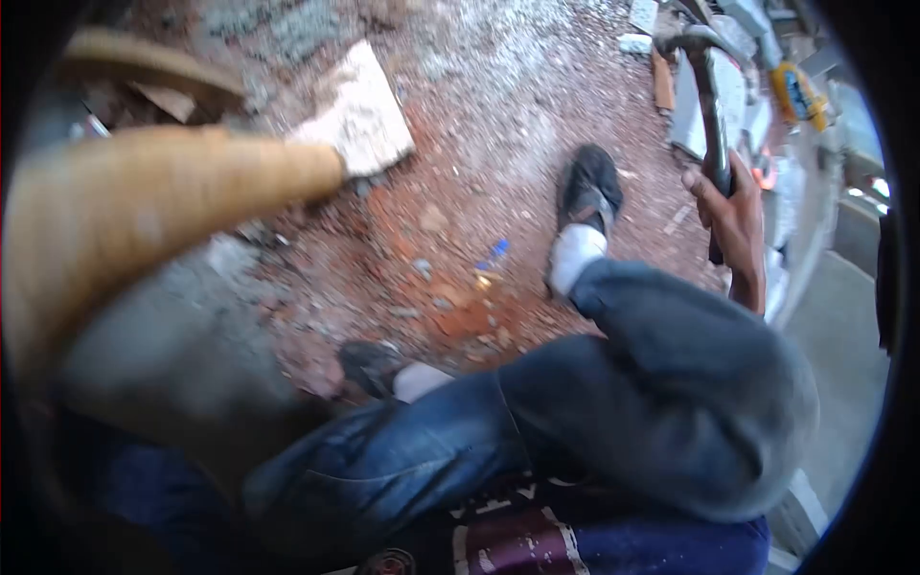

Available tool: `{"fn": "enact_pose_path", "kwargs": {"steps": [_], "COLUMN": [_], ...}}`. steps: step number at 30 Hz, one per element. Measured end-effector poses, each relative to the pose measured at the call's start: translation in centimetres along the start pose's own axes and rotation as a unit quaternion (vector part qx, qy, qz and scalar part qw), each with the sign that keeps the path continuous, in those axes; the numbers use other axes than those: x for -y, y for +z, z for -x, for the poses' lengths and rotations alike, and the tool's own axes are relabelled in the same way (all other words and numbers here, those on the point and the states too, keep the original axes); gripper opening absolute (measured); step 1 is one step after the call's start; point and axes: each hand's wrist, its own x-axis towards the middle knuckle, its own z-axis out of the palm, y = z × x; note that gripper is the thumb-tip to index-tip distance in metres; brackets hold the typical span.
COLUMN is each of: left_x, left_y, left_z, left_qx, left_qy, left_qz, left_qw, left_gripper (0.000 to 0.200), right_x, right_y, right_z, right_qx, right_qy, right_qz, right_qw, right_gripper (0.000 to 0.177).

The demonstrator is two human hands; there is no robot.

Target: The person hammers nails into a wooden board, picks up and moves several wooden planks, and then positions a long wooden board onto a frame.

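My right hand (736, 216) is wrapped round the dark handle of a hammer (711, 105), at the right beside my knee. The hammer's head points up, away from me. I cannot see my left hand. A large tan, rounded piece (163, 196), blurred by motion, crosses the left side close to the camera. Just past its narrow end, a pale, broken slab (369, 115) lies on the reddish ground.
My shoes (589, 182) stand on rubble-strewn ground (470, 125). Small blue scraps (498, 249) lie between them. Stone pieces and a yellow-wrapped item (800, 96) are at the upper right. A curved tan piece (144, 62) sits at the upper left.
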Motion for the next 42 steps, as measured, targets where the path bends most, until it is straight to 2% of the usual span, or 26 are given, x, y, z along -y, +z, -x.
{"fn": "enact_pose_path", "kwargs": {"steps": [2,6,7,8,9,10,11,12,13,14,15,16,17,18,19,20,23,25,27,29,32,36,37,39,41,42], "left_x": [-3.4,-9.0,-10.5,-11.6,-8.0,-3.9,-3.5,-3.5,-2.0,0.2,2.7,5.3,5.5,8.6,8.9,8.9,9.1,9.4,9.5,9.5,9.7,9.6,9.7,9.6,9.4,9.3], "left_y": [0.6,3.6,4.4,4.7,7.6,10.0,9.7,9.1,10.2,12.7,14.7,17.2,17.8,20.2,19.8,19.8,19.1,18.3,18.3,18.5,19.0,19.1,19.3,19.3,18.9,19.0], "left_z": [0.1,-0.6,-0.6,0.0,1.1,2.3,4.4,7.0,7.9,9.0,10.3,11.1,13.0,12.7,13.2,13.4,13.0,13.7,14.1,14.0,13.9,13.7,13.7,13.2,13.2,13.4], "left_qx": [0.011,0.014,0.017,0.077,-0.119,-0.312,-0.156,0.008,0.065,0.052,0.028,-0.004,-0.212,-0.197,-0.201,-0.215,-0.2,-0.199,-0.21,-0.197,-0.2,-0.229,-0.233,-0.224,-0.225,-0.227], "left_qy": [-0.002,0.017,0.033,0.011,0.121,0.221,0.065,-0.094,-0.154,-0.184,-0.172,-0.157,-0.084,-0.062,-0.04,-0.035,-0.01,-0.005,0.001,-0.002,-0.005,-0.016,-0.016,-0.037,-0.038,-0.042], "left_qz": [-0.064,-0.154,-0.166,-0.158,-0.217,-0.256,-0.209,-0.155,-0.189,-0.215,-0.243,-0.281,-0.538,-0.397,-0.333,-0.265,-0.267,-0.293,-0.288,-0.283,-0.29,-0.243,-0.238,-0.195,-0.195,-0.199], "left_qw": [0.998,0.988,0.986,0.984,0.961,0.888,0.963,0.983,0.968,0.958,0.954,0.947,0.811,0.894,0.921,0.939,0.943,0.935,0.934,0.939,0.936,0.942,0.943,0.954,0.954,0.952], "left_gripper": [0.039,0.039,0.038,0.038,0.042,0.045,0.048,0.051,0.059,0.066,0.072,0.072,0.072,0.073,0.073,0.072,0.071,0.063,0.058,0.049,0.048,0.068,0.068,0.083,0.087,0.091], "right_x": [-4.4,-8.5,-8.6,-8.8,-8.8,-8.0,-6.5,-5.5,-4.8,-3.8,-1.8,-0.6,0.5,2.1,6.0,7.3,9.1,10.0,7.9,9.6,9.9,8.7,9.8,7.9,5.9,5.3], "right_y": [1.4,3.9,4.5,5.2,5.5,5.9,6.4,7.0,7.8,9.1,10.8,12.6,14.8,16.2,15.2,15.4,16.9,15.3,16.8,14.9,14.4,13.5,10.6,8.8,4.9,1.8], "right_z": [-2.0,-5.8,-7.5,-9.2,-11.4,-14.0,-16.5,-19.3,-22.6,-26.1,-29.3,-32.4,-35.7,-38.6,-39.7,-40.9,-43.1,-42.9,-44.4,-43.9,-43.8,-45.7,-44.5,-46.7,-48.7,-48.7], "right_qx": [0.017,0.062,0.063,0.064,0.064,0.061,0.069,0.078,0.082,0.091,0.1,0.021,-0.058,-0.062,0.077,0.079,0.056,0.101,0.103,0.119,0.137,0.171,0.182,0.196,0.319,0.331], "right_qy": [0.045,0.051,0.033,-0.01,-0.047,-0.058,-0.073,-0.088,-0.102,-0.114,-0.138,-0.245,-0.352,-0.388,-0.264,-0.277,-0.365,-0.355,-0.381,-0.389,-0.394,-0.395,-0.357,-0.365,-0.249,-0.284], "right_qz": [0.006,-0.048,-0.063,-0.066,-0.062,-0.062,-0.055,-0.049,-0.054,-0.017,0.011,-0.001,-0.034,0.001,-0.02,-0.001,0.034,0.077,0.098,0.126,0.091,0.024,-0.008,-0.044,-0.112,-0.036], "right_qw": [0.999,0.996,0.995,0.996,0.995,0.994,0.993,0.992,0.99,0.989,0.985,0.969,0.934,0.919,0.961,0.958,0.929,0.926,0.914,0.905,0.904,0.902,0.916,0.909,0.908,0.899], "right_gripper": [0.029,0.027,0.027,0.028,0.029,0.029,0.03,0.031,0.031,0.034,0.037,0.039,0.041,0.044,0.042,0.04,0.038,0.033,0.032,0.029,0.024,0.021,0.02,0.02,0.021,0.02]}}
